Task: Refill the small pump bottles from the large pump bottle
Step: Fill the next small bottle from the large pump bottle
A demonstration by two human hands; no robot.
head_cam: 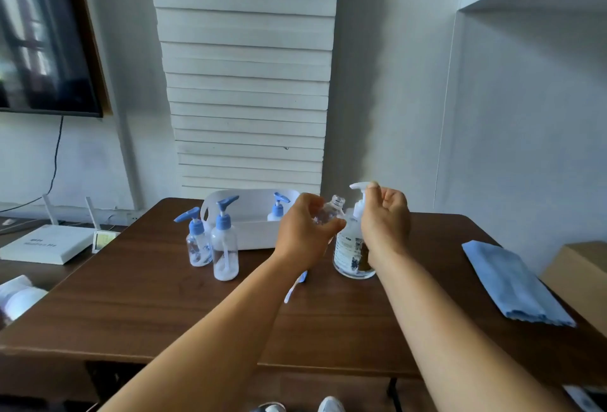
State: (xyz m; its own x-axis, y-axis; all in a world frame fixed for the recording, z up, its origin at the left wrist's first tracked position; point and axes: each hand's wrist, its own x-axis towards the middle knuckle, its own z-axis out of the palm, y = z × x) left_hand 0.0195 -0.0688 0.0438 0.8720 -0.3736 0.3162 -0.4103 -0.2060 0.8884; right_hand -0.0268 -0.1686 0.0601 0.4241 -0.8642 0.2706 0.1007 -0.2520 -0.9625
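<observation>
My left hand [303,231] holds an uncapped small bottle [328,213] at the spout; my right hand [384,214] presses the large pump bottle [351,254]. Two capped bottles [213,241] stand by the table's far edge, fill unclear.

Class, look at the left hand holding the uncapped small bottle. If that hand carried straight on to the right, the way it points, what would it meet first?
Most likely the large pump bottle, standing just right of the left hand and its small open bottle. Depth is uncertain from this one view.
</observation>
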